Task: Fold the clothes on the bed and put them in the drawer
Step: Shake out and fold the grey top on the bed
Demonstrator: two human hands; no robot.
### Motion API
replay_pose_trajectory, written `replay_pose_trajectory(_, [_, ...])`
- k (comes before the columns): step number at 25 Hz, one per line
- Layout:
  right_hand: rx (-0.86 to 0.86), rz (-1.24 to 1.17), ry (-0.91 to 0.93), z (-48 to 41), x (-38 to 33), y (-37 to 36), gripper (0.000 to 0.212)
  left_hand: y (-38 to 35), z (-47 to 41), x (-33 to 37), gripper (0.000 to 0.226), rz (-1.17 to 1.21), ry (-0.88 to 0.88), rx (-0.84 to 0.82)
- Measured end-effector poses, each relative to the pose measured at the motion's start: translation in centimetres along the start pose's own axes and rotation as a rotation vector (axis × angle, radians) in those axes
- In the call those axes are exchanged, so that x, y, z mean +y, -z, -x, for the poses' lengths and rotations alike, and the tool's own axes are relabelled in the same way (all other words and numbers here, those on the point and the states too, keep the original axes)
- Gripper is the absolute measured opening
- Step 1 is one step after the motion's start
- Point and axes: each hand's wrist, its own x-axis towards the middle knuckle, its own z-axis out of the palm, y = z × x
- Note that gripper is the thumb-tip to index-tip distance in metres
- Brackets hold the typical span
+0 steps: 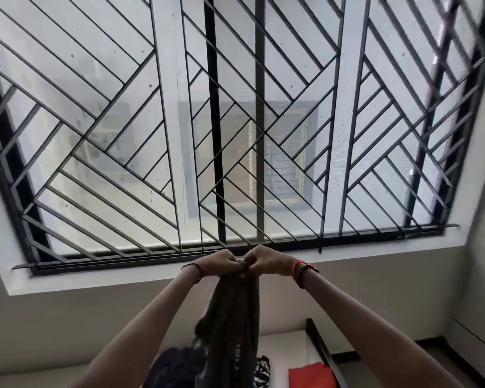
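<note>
Both arms reach up before the window. The left hand and right hand, knuckles touching, pinch the top of a dark garment hanging below.

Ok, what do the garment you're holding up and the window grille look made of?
The dark garment: thin soft fabric, matte; it hangs limp from the left hand and right hand. The window grille: likely metal, painted black; thin, straight, rigid bars.

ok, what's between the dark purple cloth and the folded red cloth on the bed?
Head view: a black-and-white patterned cloth, partly behind the hanging dark grey garment.
</note>
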Motion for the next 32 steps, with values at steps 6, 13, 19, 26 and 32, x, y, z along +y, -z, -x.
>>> replay_pose_trajectory(6, [0.331,-0.211,-0.052,0.2,0.4,0.5,0.018,1.2,0.4,-3.3,0.031,-0.052,0.009,0.110])
replay_pose_trajectory(13, [0.563,-0.551,-0.095,1.3,1.2,2.3,0.024,1.3,0.5,-2.9,0.013,0.432,-0.057,0.197])
replay_pose_trajectory(19, [0.458,-0.736,0.040,1.2,-0.5,4.4,0.017,-1.8,-2.0,0.8,0.061,0.477,-0.320,0.056])
replay_pose_trajectory(26, [0.669,-0.869,0.010,2.5,0.3,8.2,0.016,-2.5,-5.0,-0.7,0.041,0.401,-0.132,0.137])
replay_pose_trajectory(32, [0.725,-0.455,-0.271,2.9,4.0,8.1,0.031,-0.6,-4.7,1.6,0.021,0.633,-0.194,0.212])
